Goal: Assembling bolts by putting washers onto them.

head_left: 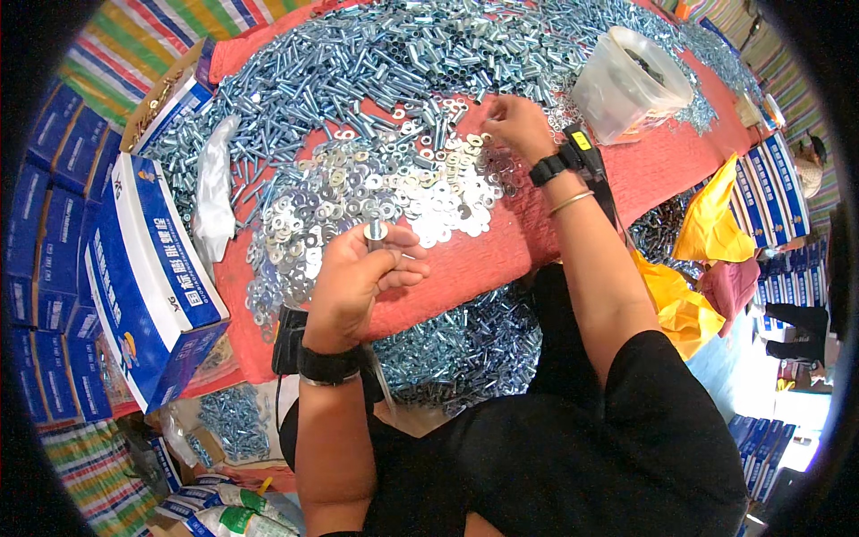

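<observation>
Well, prob. mid-job: one metal piece (376,231) is in hand, and it looks part-assembled, w/ a round, washer-like disc at its near end. Can't tell if it's complete. Lots left, judging by the washer pile (349,192) and the loose bolt heap (291,103) on the pile's far side; can't pick out finished pcs. from loose ones.

The piece is at the near edge of the washer pile, above it in the L hand (362,282), clamped btwn thumb and index finger, other fingers loosely curled. Disc is pale, silvery and shiny, facing up; a short darker shank seems to show beyond it, rest hidden.

R hand (523,127) is at the far R corner of the washer pile, fingertips drawn together, low over small parts; can't tell if anything's btwn them. Clear plastic tub (617,89) stands further R of the pile, on the red cloth (488,255).
</observation>
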Demonstrator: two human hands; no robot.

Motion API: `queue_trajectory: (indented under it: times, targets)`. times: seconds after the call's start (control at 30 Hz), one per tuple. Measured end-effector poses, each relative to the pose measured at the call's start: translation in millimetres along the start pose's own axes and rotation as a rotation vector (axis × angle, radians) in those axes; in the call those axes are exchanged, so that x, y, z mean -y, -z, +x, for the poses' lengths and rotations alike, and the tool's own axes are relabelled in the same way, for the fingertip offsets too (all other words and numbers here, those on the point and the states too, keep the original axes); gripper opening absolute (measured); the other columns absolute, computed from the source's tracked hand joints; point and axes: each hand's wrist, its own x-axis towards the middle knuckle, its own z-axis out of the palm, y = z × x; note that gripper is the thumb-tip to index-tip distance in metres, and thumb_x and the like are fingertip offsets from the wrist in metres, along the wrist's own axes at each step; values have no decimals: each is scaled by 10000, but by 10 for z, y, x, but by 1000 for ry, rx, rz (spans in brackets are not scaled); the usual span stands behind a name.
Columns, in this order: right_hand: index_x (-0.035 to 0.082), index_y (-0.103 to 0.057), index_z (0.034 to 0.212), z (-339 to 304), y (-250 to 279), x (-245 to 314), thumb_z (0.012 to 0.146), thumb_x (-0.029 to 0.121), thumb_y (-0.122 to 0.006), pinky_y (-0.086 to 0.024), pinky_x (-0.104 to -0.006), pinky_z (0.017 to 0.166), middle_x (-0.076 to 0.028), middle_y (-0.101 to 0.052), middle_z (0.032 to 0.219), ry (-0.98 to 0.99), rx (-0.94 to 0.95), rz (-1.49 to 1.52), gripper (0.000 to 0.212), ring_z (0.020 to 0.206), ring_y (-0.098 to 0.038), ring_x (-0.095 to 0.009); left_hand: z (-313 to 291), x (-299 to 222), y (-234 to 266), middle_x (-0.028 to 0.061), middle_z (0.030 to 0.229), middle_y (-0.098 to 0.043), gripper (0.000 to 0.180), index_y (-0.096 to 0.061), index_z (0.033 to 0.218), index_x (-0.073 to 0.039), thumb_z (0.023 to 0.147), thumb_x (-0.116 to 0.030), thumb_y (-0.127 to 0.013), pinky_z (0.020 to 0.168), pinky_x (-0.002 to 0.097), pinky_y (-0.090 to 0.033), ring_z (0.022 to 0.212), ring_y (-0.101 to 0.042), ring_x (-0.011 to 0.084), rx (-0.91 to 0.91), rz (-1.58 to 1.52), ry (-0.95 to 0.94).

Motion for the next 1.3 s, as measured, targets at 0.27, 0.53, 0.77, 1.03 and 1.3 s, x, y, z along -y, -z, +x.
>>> queue_trajectory:
  times: [0.27,0.53,0.77,1.03,1.3]
  targets:
    - [102,-703,897,54,109,-387,738,246,-659,-502,-384,704,-160,-662,815,-64,-98,-339,219,765,-640,-309,5,5,-8,177,876,-630,192,-535,987,78,814,64,-451,641,244,-566,733,-664,210,21,-12,-6]
    - [27,-673,881,22,3,-216,768,204,-589,-499,-428,753,-208,-644,877,-67,-28,-429,226,839,-622,-364,-11,30,42,181,887,-624,186,-524,998,77,826,51,-456,658,256,-565,759,-663,219,15,-32,-34]
    - [15,-670,856,-49,295,-206,768,276,-625,-493,-352,633,-174,-659,763,-98,24,-462,279,679,-646,-259,5,14,-9,151,905,-618,215,-511,1042,65,842,31,-438,629,242,-556,741,-655,181,23,-1,19]
    - [3,-634,961,-533,425,995,826,100,-608,-444,-203,663,13,-611,825,160,568,719,168,781,-542,-51,46,123,-13,123,914,-613,239,-528,1058,35,845,-38,-448,628,254,-536,726,-649,156,100,159,50]
    - [19,-614,900,-860,482,1357,781,37,-622,-438,-229,640,-26,-582,807,482,599,522,120,730,-559,-94,124,163,-118,132,895,-605,241,-513,1040,52,829,-23,-428,636,264,-542,739,-656,187,130,202,31]
